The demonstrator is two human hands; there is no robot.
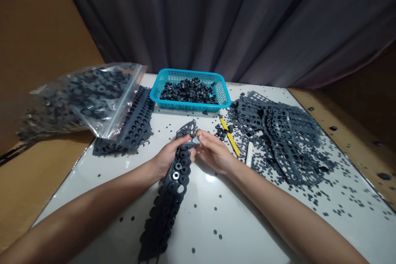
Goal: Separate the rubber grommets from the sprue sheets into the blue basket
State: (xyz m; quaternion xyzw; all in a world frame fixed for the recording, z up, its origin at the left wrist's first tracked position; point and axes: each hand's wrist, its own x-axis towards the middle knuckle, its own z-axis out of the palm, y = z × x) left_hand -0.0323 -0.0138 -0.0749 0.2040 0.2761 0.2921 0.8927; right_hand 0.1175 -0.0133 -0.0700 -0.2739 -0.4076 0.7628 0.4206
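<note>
A long dark grey rubber sheet of moulded ring-shaped parts (167,198) runs from the front of the table up to both hands. My left hand (169,154) is closed on its left edge, thumb on top. My right hand (213,150) pinches the sheet near its upper end, thumb and finger meeting by the left thumb. Beyond the fingers, the far end of the strip shows emptied, web-like holes. One hole lower down shows the white table through it. What lies right under the fingertips is partly hidden.
A blue basket (191,106) of small black parts stands at the back. At left, a clear zip bag (93,95) of rings rests on stacked sheets (136,126). At right are a yellow cutter (230,138), a white stick (249,153), perforated scrap sheets (287,132) and scattered discs.
</note>
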